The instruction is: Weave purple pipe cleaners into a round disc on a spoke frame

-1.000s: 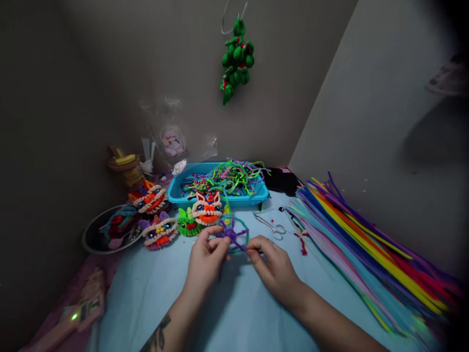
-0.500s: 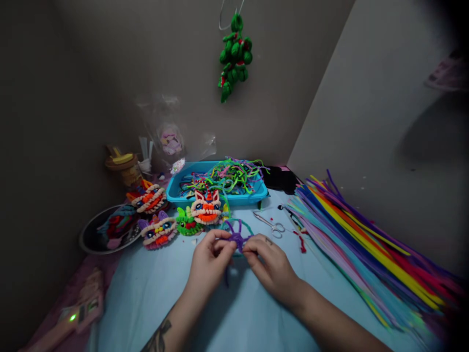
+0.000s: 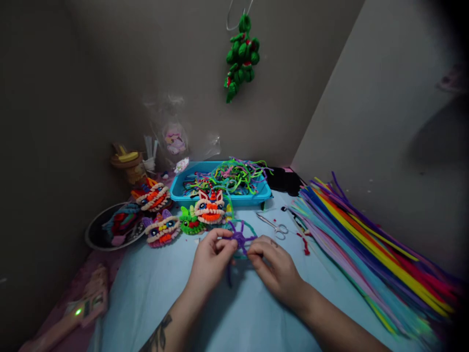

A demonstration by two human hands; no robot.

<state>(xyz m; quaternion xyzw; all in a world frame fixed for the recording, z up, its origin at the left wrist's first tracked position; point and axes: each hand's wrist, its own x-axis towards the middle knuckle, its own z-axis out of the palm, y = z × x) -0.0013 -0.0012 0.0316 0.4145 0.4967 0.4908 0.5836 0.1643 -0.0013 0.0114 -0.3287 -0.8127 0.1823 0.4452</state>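
Observation:
A teal ring with purple pipe cleaner spokes [image 3: 240, 238] is held up over the light blue cloth, near the middle of the view. My left hand [image 3: 216, 252] pinches the purple centre from the left, thumb and fingers closed on it. From the right, my right hand [image 3: 273, 261] has its fingertips closed at the right edge of the same piece. A loose purple end hangs below my left fingers. Silver scissors [image 3: 273, 226] lie just beyond my right hand.
Behind stands a blue tray [image 3: 220, 199] of tangled pipe cleaners. Fuzzy lion heads [image 3: 209, 208] sit at the left, beside a dark bowl [image 3: 93, 238]. Long coloured pipe cleaners [image 3: 366, 244] cover the right side. A pink tool [image 3: 84, 308] with a green light lies front left.
The view has shifted slightly, so most things sit a little farther right. Both hands keep hold of the purple and teal piece, whose right-hand spokes now show more clearly.

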